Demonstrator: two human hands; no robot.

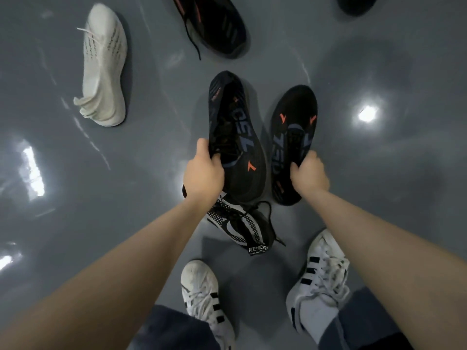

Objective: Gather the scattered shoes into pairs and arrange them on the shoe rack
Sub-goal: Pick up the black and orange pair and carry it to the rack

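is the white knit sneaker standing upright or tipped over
Tipped over: the white knit sneaker lies on its side on the grey floor, collar facing sideways.

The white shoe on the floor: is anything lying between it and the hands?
No shoe lies between; only bare floor separates the white shoe from the left hand. But both hands are full: left and right hand each grip a black shoe.

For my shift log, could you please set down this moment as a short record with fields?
left hand: left hand grips a black sneaker with orange marks, tilted on its side
right hand: right hand grips the matching black sneaker, sole showing
on the floor: white knit sneaker far left; black sneaker with orange stripe at the top; black-and-white laced shoe below the hands
worn: white striped sneakers on the person's feet
shoe rack: not in view
floor: glossy grey floor
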